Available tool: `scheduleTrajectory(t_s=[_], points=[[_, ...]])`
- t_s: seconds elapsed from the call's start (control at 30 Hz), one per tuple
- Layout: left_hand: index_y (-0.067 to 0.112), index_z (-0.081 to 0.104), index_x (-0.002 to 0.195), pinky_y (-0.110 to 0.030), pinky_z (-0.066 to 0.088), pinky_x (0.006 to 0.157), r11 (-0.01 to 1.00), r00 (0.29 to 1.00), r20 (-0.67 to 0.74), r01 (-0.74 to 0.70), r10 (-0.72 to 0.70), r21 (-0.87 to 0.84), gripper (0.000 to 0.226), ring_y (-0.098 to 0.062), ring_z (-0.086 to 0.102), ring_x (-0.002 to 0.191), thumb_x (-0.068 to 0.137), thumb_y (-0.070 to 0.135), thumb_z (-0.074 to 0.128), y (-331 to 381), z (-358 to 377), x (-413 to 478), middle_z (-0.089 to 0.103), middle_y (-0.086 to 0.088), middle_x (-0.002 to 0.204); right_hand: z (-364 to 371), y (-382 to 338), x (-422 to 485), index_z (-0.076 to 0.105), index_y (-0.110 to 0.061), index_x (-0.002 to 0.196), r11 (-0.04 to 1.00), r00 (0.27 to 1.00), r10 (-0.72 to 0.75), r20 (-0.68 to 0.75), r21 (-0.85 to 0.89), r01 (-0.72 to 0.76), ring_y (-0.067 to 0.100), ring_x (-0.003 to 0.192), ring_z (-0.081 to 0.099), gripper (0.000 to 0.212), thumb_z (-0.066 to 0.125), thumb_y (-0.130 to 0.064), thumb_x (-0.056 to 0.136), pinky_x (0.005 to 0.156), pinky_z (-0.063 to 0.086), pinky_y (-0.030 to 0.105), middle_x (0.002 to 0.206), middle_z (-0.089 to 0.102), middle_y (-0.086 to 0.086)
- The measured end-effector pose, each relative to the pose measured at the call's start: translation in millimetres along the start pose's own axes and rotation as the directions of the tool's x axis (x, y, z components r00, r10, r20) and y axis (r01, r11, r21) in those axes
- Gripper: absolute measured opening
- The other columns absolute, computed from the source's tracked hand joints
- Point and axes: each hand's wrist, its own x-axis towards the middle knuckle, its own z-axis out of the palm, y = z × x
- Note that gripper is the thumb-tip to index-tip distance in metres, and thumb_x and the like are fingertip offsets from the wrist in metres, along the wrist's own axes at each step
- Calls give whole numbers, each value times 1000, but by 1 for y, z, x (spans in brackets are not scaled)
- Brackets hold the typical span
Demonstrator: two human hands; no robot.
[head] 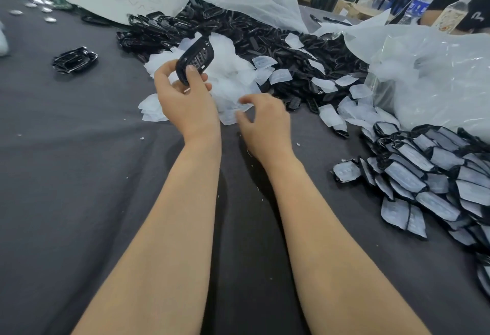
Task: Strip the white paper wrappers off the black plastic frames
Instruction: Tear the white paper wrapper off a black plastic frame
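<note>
Above the left grip (183, 98), which pinches its lower rim, the black frame (195, 60) looks light, stiff, slick; right grip (265, 122) loosely spread.

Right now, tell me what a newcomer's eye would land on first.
The left hand, at centre, holds a bare black frame. Behind it lies a heap of white wrappers against a pile of black frames; the blurred right hand hovers at the heap's near edge. Wrapped frames crowd the right.
</note>
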Motion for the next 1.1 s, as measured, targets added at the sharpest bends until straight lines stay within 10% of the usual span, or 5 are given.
scheduleTrajectory(t_s=[0.23,0.4,0.53,0.67,1.1], points=[[24,47,95,-31,53,74,1000,999,31,19,-19,8,15,-3,59,57,96,10,50,0,1,-5,63,-1,71,10,-11,2,61,-19,120,985,994,2,113,-172,17,26,115,50,27,50,-31,97,97,36,39,121,59,3],[27,47,93,-31,52,75,999,995,93,24,-27,39,17,1,58,55,96,11,51,-3,3,-10,64,1,72,-6,3,3,62,-8,101,926,976,216,-8,318,-202,20,92,58,13,58,-12,89,85,41,25,98,66,5],[28,47,93,-25,51,70,996,990,137,30,-41,79,17,2,58,54,96,12,50,-7,4,-13,64,1,73,-22,18,4,57,-10,84,384,896,422,136,869,-313,14,74,65,10,56,-7,93,76,56,26,80,63,3],[23,48,99,-21,49,67,993,987,154,18,-36,121,12,0,58,55,96,12,51,-11,5,-16,64,1,74,-25,29,1,56,-7,87,-67,855,409,318,945,-320,16,68,69,13,50,0,96,71,58,26,80,65,10],[23,48,100,-29,52,72,982,980,197,3,-41,190,11,-2,60,58,96,13,51,-15,7,-17,64,1,74,-26,29,2,53,-11,83,9,889,408,209,973,-232,9,63,66,16,55,2,92,66,57,20,73,65,5]])
